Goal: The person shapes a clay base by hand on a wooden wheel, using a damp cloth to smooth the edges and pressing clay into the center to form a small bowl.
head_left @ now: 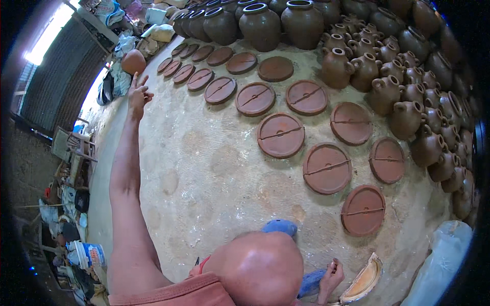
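My left arm stretches far forward over the floor. My left hand [138, 97] is open, its index finger extended and the others spread and partly bent. Just beyond its fingertips is a rounded reddish-brown clay pot [133, 62]; I cannot tell whether they touch. Low at the right, my right hand [333, 279] has its fingers curled together beside a blue slipper [311, 283]; anything inside them is too small to name. Right of that hand lies a half-round, pale-rimmed shallow piece [363, 279] with a tan inside. A second blue slipper [279, 227] shows farther forward.
Round clay discs, most with a bar across, lie in rows, the closest one [363, 210] at front right. Big dark jars [260, 26] line the back; handled jugs [386, 95] crowd the right. A white bucket [87, 254] and clutter fill the left. Plastic sheeting [441, 262] lies lower right.
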`<state>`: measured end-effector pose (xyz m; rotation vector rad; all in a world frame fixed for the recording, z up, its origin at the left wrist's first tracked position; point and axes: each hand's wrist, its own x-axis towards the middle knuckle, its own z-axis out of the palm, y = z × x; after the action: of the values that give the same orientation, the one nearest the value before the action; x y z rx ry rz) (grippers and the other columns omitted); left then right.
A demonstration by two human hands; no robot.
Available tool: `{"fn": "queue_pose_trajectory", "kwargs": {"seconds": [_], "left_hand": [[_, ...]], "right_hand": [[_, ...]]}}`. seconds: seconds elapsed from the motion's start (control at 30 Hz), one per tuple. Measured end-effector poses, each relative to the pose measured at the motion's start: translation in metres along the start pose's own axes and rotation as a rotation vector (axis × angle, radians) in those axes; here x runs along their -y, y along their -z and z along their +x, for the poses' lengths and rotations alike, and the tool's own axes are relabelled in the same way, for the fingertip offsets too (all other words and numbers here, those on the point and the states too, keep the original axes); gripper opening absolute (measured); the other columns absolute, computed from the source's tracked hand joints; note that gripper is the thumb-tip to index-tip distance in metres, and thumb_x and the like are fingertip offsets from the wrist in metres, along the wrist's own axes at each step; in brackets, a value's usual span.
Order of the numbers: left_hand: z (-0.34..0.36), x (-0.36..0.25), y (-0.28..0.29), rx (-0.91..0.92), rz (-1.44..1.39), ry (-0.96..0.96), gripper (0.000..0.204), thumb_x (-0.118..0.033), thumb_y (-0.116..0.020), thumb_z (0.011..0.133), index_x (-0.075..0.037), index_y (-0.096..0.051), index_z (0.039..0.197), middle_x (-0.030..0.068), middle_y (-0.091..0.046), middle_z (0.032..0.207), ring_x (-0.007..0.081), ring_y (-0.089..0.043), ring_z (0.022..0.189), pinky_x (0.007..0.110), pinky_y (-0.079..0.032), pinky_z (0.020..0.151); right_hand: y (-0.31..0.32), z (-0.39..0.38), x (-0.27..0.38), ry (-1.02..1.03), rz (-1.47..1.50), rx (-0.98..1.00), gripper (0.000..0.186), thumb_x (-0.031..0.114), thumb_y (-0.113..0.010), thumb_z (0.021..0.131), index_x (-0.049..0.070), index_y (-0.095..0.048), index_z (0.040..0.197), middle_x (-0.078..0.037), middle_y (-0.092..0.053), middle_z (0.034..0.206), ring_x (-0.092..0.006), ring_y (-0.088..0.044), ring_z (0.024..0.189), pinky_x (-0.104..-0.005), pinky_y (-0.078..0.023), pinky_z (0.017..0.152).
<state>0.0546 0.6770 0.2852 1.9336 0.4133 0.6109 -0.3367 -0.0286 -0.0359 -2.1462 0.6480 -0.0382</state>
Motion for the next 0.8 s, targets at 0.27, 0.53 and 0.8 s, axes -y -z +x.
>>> {"fn": "queue_pose_trajectory", "kwargs": {"seconds": [0.27,0.53,0.8], "left_hand": [[0.005,0.018,-0.047,0.144,0.008,0.060,0.090,0.003,-0.044,0.091,-0.023,-0.005,0.168,0.0112,-0.055,0.154,0.0093,-0.061,0.061,0.024,-0.052,0.054],[0.005,0.025,-0.082,0.197,-0.008,0.041,0.095,0.002,-0.046,0.088,-0.023,0.000,0.168,0.0137,-0.053,0.155,0.0099,-0.059,0.061,0.025,-0.053,0.057],[-0.005,0.049,-0.097,0.198,0.095,0.175,0.103,0.003,-0.046,0.085,-0.024,0.010,0.167,0.0105,-0.049,0.159,0.0109,-0.060,0.065,0.027,-0.052,0.060]], "right_hand": [[-0.005,-0.002,-0.016,-0.047,0.035,-0.043,0.024,0.013,-0.061,0.098,-0.004,-0.071,0.113,-0.015,-0.071,0.083,-0.0241,-0.067,0.073,-0.0361,-0.053,0.067],[-0.008,-0.002,-0.018,-0.140,0.072,-0.049,0.024,0.014,-0.063,0.097,-0.003,-0.072,0.111,-0.013,-0.071,0.083,-0.0211,-0.067,0.073,-0.0352,-0.053,0.068],[-0.007,0.001,-0.024,-0.157,0.075,-0.044,0.021,0.011,-0.064,0.097,-0.004,-0.072,0.109,-0.014,-0.074,0.087,-0.0221,-0.069,0.077,-0.0355,-0.055,0.071]]}}
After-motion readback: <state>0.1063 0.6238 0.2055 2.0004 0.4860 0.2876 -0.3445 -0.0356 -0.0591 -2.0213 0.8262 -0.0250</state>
